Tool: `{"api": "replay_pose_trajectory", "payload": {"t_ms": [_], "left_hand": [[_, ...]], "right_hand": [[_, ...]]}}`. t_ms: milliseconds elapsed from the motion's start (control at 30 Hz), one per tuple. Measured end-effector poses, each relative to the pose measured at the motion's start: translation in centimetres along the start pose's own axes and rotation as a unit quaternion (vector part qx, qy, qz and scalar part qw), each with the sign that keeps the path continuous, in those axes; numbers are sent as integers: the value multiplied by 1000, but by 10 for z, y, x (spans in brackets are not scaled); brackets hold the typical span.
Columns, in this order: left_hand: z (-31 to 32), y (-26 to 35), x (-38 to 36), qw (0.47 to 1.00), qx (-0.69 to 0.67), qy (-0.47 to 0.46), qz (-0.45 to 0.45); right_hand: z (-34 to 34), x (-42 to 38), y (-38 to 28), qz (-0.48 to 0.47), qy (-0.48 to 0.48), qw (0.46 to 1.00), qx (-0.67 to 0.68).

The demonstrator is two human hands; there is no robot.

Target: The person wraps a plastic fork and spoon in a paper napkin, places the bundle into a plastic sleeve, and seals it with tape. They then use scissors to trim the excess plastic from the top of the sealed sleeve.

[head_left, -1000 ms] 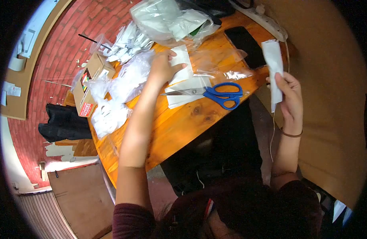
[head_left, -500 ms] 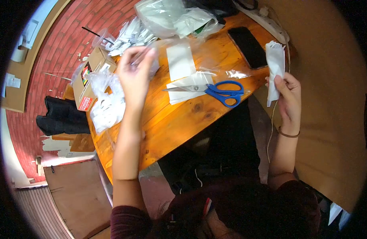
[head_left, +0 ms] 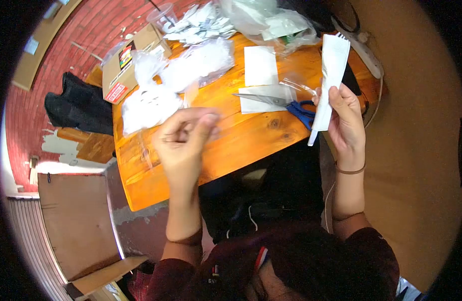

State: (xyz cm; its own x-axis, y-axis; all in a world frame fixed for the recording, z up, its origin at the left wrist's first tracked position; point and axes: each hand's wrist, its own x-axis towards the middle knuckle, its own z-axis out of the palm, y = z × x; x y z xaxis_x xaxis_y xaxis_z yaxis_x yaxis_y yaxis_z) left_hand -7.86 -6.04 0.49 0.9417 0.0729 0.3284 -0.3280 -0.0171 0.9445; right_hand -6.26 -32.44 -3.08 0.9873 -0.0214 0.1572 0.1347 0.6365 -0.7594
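My right hand (head_left: 347,118) grips a plastic fork wrapped in a white napkin (head_left: 334,65), held upright. The tines poke out at the top and the handle end shows below. My left hand (head_left: 185,138) is raised over the table's near left part, its thumb and fingers drawn together; blur hides what they hold, if anything. Blue-handled scissors (head_left: 263,99) lie on a white napkin (head_left: 253,107), just left of my right hand. Another flat napkin (head_left: 261,65) lies behind them. Beyond my left hand sits a plastic bag with white contents (head_left: 150,108).
Another clear bag (head_left: 203,62), a heap of white packets (head_left: 203,22) and a cardboard box (head_left: 133,62) stand along the far left. A large plastic bag (head_left: 271,22) is at the back. A dark phone (head_left: 351,80) lies partly behind the wrapped fork.
My left hand has come down from near the bags toward the table's front. My right hand has brought the wrapped fork left, and its tines now show. The view has shifted.
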Motion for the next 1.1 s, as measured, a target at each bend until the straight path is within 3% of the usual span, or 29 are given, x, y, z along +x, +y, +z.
{"api": "replay_pose_trajectory", "payload": {"t_ms": [100,233,367,467,567,867,1100], "left_hand": [[11,3,-4,1000,-20,2,-18],[11,7,-7,999,-27,-31,-25],[9,12,-10,998,-40,-56,-15],[6,4,-9,996,-34,-61,50],[10,10,-10,997,-73,-33,17],[2,8,-5,990,59,-81,103],[2,7,-6,993,24,-76,84]], "right_hand": [[30,6,-2,-15,-44,999,-2],[60,13,-8,-90,-47,992,-73],[81,17,-10,-162,-57,984,-56],[95,17,-11,-171,-61,982,-49],[104,16,-9,-170,-65,982,-51],[101,17,-9,-213,-70,966,-126],[103,18,-13,-218,-92,957,-166]]}}
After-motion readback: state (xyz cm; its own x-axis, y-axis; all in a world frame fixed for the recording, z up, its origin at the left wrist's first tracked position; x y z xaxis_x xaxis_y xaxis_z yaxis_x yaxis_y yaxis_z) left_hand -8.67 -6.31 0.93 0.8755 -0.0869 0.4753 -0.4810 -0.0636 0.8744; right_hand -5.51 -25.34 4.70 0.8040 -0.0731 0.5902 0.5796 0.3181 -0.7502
